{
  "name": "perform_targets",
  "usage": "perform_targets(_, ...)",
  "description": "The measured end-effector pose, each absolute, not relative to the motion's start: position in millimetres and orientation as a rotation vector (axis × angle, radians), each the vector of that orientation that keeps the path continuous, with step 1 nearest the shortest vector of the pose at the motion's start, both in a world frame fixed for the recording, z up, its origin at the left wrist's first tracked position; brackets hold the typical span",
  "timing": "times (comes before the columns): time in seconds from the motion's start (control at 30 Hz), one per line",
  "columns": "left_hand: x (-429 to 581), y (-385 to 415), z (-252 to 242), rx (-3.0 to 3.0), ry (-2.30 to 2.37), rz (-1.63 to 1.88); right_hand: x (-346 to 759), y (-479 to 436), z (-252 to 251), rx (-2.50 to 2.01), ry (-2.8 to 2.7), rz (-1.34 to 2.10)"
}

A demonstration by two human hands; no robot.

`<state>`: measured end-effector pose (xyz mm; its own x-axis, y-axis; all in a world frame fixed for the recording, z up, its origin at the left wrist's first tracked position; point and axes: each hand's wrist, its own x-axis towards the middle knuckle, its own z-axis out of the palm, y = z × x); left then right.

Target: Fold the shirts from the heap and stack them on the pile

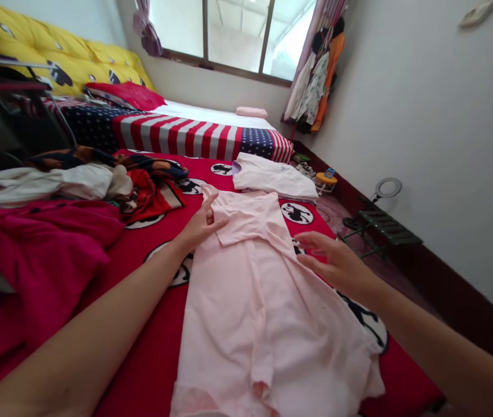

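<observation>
Lying on the red patterned bedcover, the long pale-pink fabric garment is met at its edge by the loosely parted left hand; the right hand is held wide, empty, alongside. Creasing could be caused by uneven dragging.

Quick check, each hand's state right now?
Left hand: open, at the pink garment's left edge; whether it touches cannot be told.
Right hand: open, holding nothing.

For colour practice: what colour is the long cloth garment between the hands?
The cloth garment is pale pink; best view: head.
</observation>
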<state>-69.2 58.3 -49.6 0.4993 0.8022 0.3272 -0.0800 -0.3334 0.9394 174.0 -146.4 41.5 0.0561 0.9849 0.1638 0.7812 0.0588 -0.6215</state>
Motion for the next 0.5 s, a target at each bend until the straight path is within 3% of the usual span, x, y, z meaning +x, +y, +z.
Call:
perform_targets(0.07, -68.7, 57.0, -49.2, 1.773, 0.646, 0.991, 203.2, -179.3, 23.1, -2.005, -1.677, 0.338)
perform_targets(0.27, -62.7, 53.4, -52.4, 2.031, 0.754, 0.935, 220.9, -238.3, -14.8, -2.252, -1.662, 0.508)
perform_targets(0.5, -53.4, 56.0, -40.9, 1.629, 0.969, 1.051, 187.1, -249.2, 12.9, -2.044, -1.622, 0.421)
